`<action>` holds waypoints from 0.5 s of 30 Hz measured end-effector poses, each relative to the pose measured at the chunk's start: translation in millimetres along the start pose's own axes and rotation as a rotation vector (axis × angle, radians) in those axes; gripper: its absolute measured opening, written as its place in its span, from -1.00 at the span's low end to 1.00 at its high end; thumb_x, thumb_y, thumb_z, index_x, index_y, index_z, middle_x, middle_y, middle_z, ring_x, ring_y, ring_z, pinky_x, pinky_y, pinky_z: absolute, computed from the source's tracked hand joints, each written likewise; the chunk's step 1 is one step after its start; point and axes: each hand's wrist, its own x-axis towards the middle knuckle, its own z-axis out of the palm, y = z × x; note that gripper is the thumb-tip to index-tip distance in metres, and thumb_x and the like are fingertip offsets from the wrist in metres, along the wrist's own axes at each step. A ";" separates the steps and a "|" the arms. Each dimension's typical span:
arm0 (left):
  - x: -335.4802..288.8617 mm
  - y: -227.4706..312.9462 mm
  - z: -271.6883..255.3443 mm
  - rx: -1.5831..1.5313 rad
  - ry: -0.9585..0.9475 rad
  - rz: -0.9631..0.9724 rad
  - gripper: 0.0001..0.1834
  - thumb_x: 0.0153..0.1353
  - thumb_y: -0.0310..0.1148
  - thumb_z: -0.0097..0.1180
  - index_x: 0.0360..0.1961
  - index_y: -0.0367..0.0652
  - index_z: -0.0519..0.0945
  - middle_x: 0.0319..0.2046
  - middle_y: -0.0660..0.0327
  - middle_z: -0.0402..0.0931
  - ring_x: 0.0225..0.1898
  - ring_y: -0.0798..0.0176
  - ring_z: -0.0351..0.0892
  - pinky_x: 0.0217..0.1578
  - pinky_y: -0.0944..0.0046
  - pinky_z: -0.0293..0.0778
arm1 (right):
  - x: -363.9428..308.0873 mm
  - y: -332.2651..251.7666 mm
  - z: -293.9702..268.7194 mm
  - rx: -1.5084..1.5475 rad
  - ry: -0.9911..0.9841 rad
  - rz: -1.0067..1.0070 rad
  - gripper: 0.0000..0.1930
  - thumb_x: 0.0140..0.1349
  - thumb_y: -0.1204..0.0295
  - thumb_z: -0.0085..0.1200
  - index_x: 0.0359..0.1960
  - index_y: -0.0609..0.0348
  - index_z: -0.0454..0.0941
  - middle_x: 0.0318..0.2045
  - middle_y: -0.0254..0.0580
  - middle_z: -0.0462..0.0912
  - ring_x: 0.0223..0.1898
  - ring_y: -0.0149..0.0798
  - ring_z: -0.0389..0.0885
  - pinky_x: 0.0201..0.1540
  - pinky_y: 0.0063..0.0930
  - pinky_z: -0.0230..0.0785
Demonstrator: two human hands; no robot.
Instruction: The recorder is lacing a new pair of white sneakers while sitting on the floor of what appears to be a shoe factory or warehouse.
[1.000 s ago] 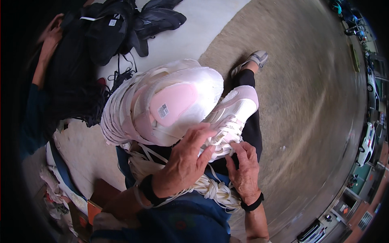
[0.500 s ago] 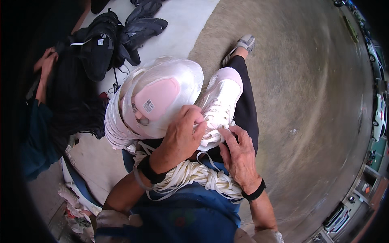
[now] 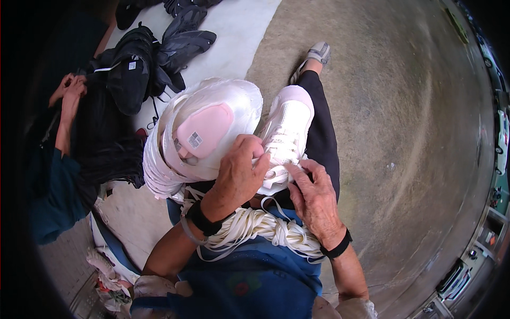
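White sneaker (image 3: 287, 133) unmoved, fingers (image 3: 249, 154) still there.

Bare concrete floor (image 3: 414, 133), daylight.
Pale sheet (image 3: 239, 32) at 12 o'clock with dark bags (image 3: 143, 64) at 11; parked cars (image 3: 499, 143) at 3.

The white shoe (image 3: 285, 139) looks like matt woven mesh with flat cloth laces. The bundle of laces (image 3: 255, 226) is soft cotton-like cord. The floor (image 3: 404, 133) is rough, dull concrete.
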 end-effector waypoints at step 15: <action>0.4 -0.8 0.2 0.009 -0.011 -0.092 -0.83 0.13 -0.51 0.20 -0.34 -0.27 0.43 -0.17 -0.03 0.52 -0.21 -0.06 0.57 -0.13 0.15 0.46 | -23.4 -108.1 -72.1 0.928 -0.060 -0.661 -0.59 0.14 0.40 0.22 0.08 -0.16 0.64 -0.09 0.08 0.61 -0.37 -0.17 0.60 -0.38 -0.33 0.48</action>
